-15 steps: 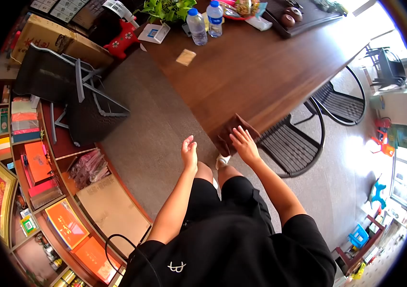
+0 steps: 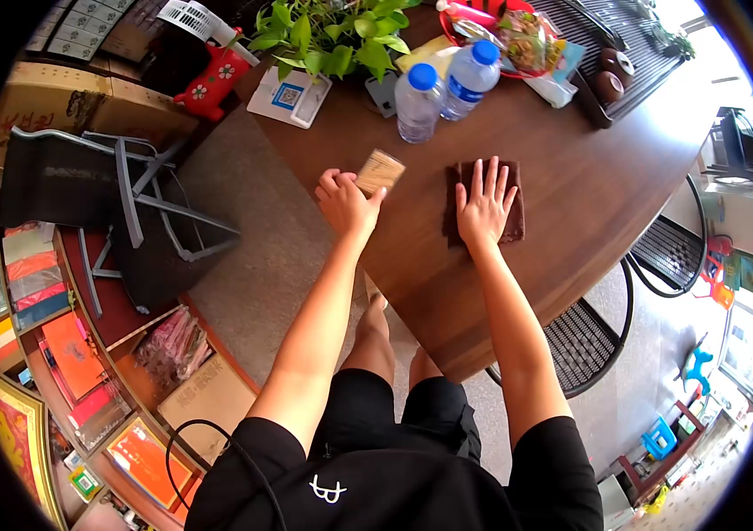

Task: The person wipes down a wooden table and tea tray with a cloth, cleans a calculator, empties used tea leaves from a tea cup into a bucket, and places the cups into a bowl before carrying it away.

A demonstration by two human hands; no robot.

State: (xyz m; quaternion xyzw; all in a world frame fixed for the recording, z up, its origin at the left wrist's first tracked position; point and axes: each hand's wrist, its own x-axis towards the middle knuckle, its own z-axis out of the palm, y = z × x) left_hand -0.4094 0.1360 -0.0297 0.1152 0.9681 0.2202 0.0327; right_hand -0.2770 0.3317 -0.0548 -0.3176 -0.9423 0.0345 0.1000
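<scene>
My left hand (image 2: 347,205) is at the table's left edge, its thumb and fingers closed on the near end of a small tan pack (image 2: 382,170). The pack is flat and streaked like a bundle of toothpicks, and its near end is partly covered by the hand. Flat on a folded dark brown cloth (image 2: 511,221) lies my right hand (image 2: 483,205), fingers stretched and slightly spread, pressing the cloth to the wooden table (image 2: 429,292).
Two water bottles (image 2: 419,104) with blue caps stand beyond the pack. Behind them are a potted plant (image 2: 332,40), a white QR-code stand (image 2: 289,96), a red basket (image 2: 518,13) of packets and a dark tea tray (image 2: 615,97). Black chairs (image 2: 575,345) sit at the right.
I have moved closer to the table. My right hand has carried the cloth from the near corner onto the tabletop and flattened on it. My left hand has reached forward and gripped the tan pack.
</scene>
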